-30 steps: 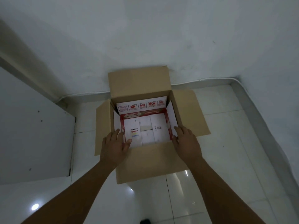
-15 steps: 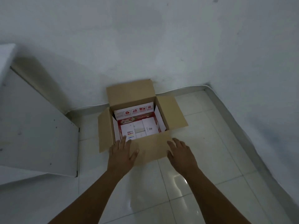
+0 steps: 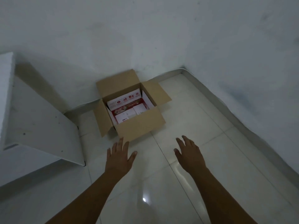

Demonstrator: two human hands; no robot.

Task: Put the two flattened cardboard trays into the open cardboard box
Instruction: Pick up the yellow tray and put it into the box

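Head view looks down at a corner of a pale room, where we see a brown corrugated cardboard box (image 3: 140,125) sitting on glossy white floor tiles (image 3: 186,120) close to the rough, matte white wall (image 3: 145,38). All four of its flaps are folded outward: the far one leans up against the wall, the side ones splay left and right, and the near one hangs down over the front. Inside, we make out the flattened cardboard trays (image 3: 129,110), thin white-and-red printed sheets lying flat on the bottom with printed panels standing up along the far and side walls; we cannot tell from here where one tray ends and the other begins. Our left hand (image 3: 120,156) hovers above the tiles just in front of the box's near flap, palm down, fingers spread and loose, gripping nothing. Our right hand (image 3: 188,153) hovers further right, apart from the box, likewise flat and relaxed with fingers fanned and nothing in it. Both bare forearms reach in from the lower edge. To the left, a smooth white panel (image 3: 40,126) with small dark screw dots stands on the floor, angular and slab-like. The tiles reflect a small bright light spot near our arms.
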